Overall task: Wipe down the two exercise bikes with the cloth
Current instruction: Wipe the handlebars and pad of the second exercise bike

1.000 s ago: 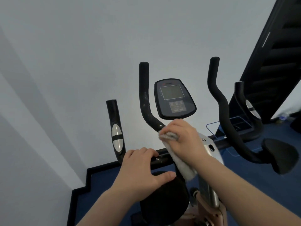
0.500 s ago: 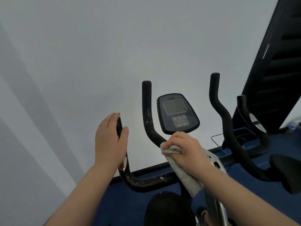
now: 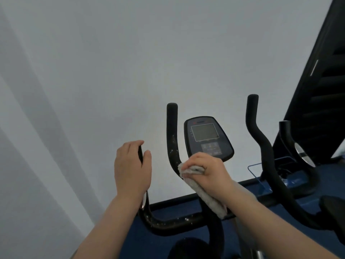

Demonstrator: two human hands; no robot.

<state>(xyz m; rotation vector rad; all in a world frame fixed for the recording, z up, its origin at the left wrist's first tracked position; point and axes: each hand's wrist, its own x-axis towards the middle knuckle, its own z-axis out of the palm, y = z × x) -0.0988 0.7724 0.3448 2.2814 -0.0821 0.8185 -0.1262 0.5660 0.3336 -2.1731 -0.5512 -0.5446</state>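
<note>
An exercise bike's black handlebars rise in front of me, with a dark console and grey screen between the inner bars. My left hand is wrapped around the outer left grip, covering its silver sensor. My right hand holds a grey-white cloth pressed against the bend of the inner left bar, just below the console. The cloth's tail hangs down over the crossbar, which shows white specks. The right-side bars stand untouched.
A white wall fills the view ahead and left. A dark slatted structure leans at the right. Blue floor with a black skirting lies below. A black padded part sits at the right edge, another at the bottom centre.
My left hand left the lower pad and took hold of the outer left grip. My right hand with the cloth stayed at the bar's bend. The view tilted upward.
</note>
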